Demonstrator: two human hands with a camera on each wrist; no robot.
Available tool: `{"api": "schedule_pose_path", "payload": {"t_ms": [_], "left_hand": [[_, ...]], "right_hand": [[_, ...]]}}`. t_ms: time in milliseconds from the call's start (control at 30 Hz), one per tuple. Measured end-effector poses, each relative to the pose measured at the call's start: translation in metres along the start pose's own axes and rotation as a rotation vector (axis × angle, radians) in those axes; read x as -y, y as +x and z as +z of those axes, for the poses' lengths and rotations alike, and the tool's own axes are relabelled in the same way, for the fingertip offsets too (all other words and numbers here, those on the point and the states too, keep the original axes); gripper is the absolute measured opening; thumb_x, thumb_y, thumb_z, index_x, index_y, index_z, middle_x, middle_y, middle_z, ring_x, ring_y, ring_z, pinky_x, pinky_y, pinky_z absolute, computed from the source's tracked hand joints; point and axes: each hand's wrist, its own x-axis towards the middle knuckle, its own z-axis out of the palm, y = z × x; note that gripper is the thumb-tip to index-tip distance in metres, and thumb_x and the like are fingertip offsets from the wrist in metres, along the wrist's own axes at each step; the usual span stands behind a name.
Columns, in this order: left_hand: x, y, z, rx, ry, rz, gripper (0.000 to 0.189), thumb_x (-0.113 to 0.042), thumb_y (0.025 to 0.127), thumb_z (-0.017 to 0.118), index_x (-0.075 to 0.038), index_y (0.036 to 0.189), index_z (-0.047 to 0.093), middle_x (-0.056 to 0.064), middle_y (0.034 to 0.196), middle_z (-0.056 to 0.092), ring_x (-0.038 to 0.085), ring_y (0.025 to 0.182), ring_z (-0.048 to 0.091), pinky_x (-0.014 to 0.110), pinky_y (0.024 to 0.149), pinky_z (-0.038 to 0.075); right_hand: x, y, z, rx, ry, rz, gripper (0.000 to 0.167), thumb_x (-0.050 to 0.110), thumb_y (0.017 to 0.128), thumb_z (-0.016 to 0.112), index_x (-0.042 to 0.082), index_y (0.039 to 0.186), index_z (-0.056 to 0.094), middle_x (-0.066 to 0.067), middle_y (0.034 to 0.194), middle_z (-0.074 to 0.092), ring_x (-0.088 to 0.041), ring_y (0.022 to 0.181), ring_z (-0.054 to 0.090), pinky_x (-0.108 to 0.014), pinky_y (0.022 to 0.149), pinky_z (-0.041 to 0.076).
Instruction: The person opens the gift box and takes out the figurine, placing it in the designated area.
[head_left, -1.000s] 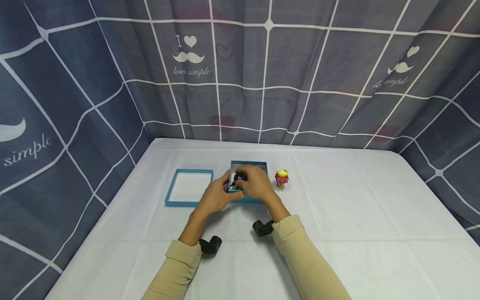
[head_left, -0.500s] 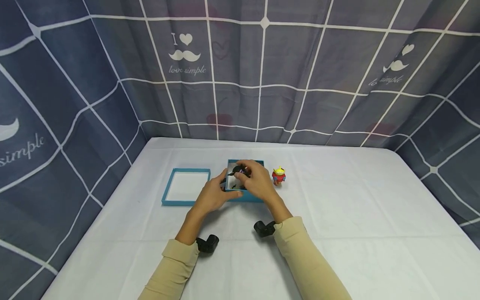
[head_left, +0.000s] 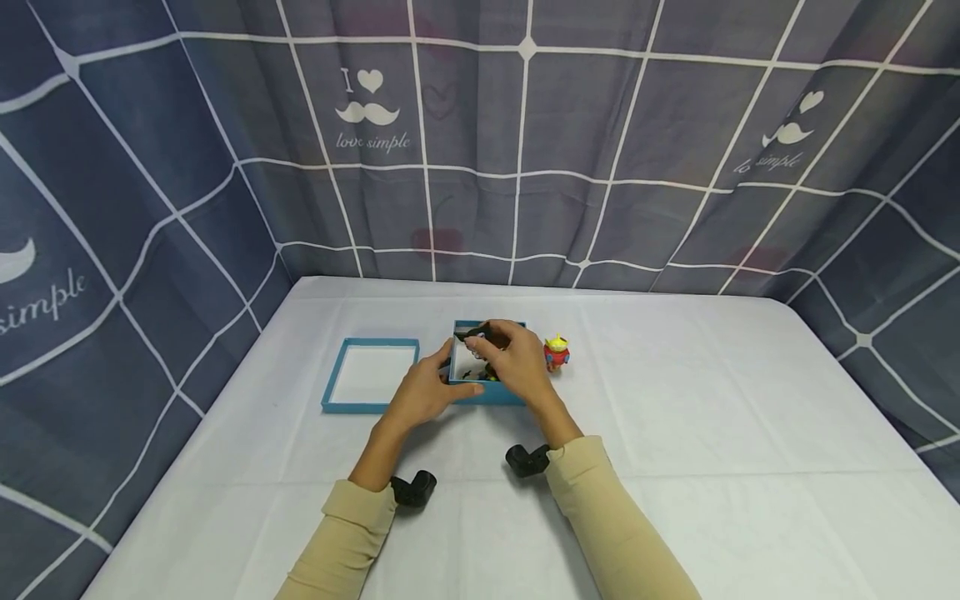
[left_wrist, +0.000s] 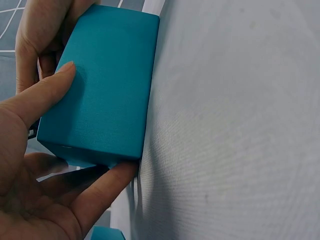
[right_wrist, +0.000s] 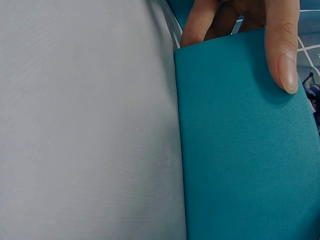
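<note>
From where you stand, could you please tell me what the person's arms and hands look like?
The left sleeve and right sleeve are plain tan, with wide cuffs. The left hand and right hand are bare, with no gloves or rings visible. A bent black piece shows beside the left cuff, a second black piece beside the right.

"What carried the things?"

"A white-clothed table [head_left: 712, 400], its cover creased in long straight lines, its far corners rounded."

"And what lay directly on it?"

"A teal box [head_left: 491, 394] sat towards the far side, its top uncovered. To its left lay a shallow teal-rimmed tray [head_left: 375, 377], white inside; just to its right stood a small red-and-yellow toy figure [head_left: 557, 355]."
</note>
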Motion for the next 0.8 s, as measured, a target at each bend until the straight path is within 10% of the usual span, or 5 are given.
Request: {"api": "schedule_pose_path", "payload": {"t_ms": [600, 800], "left_hand": [[0.0, -0.001, -0.001, -0.006, -0.035, 0.009, 0.096, -0.034, 0.085, 0.08, 0.002, 0.155, 0.024, 0.022, 0.128, 0.061, 0.035, 0.11, 0.063, 0.044, 0.083, 0.053], [-0.001, 0.0, -0.001, -0.004, -0.045, 0.007, 0.096, -0.031, 0.085, 0.08, 0.001, 0.155, 0.023, 0.021, 0.13, 0.059, 0.034, 0.113, 0.062, 0.045, 0.086, 0.052]], "right_hand": [[-0.001, -0.001, -0.001, -0.089, 0.269, 0.015, 0.029, 0.024, 0.092, 0.073, 0.0, 0.107, 0.068, -0.013, 0.094, 0.069, -0.025, 0.086, 0.067, -0.036, 0.077, 0.056], [0.033, -0.007, -0.012, -0.102, 0.269, 0.058, 0.025, 0.01, 0.092, 0.071, -0.009, 0.108, 0.066, -0.021, 0.094, 0.068, -0.032, 0.088, 0.065, -0.028, 0.076, 0.052]]}}
